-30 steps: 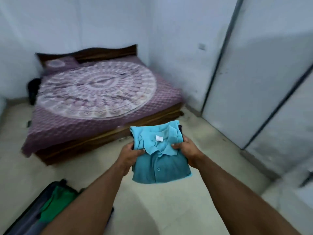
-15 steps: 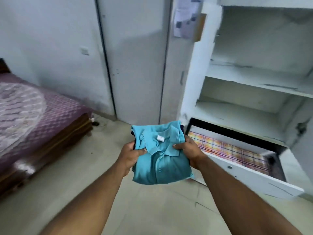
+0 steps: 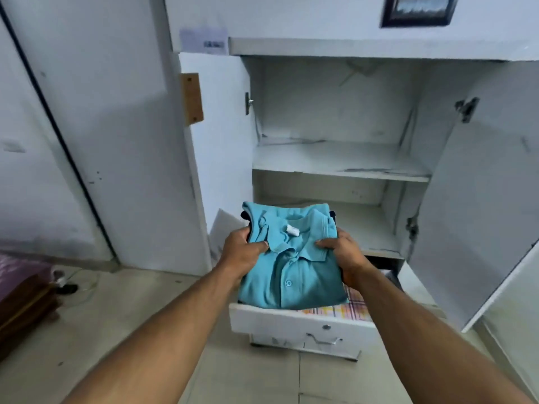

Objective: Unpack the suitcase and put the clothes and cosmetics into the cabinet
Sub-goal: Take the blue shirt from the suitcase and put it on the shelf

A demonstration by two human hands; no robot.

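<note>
Both of your hands grip one load. Your left hand (image 3: 243, 250) holds the near-left edge of the folded teal polo shirt (image 3: 291, 258), thumb pressed on top by the collar and fingers curled underneath; your right hand (image 3: 342, 253) mirrors it on the right edge, thumb on the collar flap. A dark garment (image 3: 333, 214) peeks out under the shirt at the far corners, so you seem to be carrying a small stack, though how many pieces is hidden.

You hold the stack level in the air, collar end away from you and hem end toward you, so its long axis runs straight toward the cabinet (image 3: 335, 48). Directly beneath the hem half lies the pulled-out drawer (image 3: 291, 319), its bottom lined with a plaid sheet (image 3: 357, 304) that shows just right of the shirt. Just past the collar end, at about the same height in this view, is the lower shelf (image 3: 364, 225); the upper shelf (image 3: 341, 161) sits well above. Both doors stand swung open to either side.

So the choice turns on direction: straight down for the drawer, forward along the shirt's axis for the lower shelf. Neither hand is nearer; they are level, so move them together to keep the fold intact.
</note>
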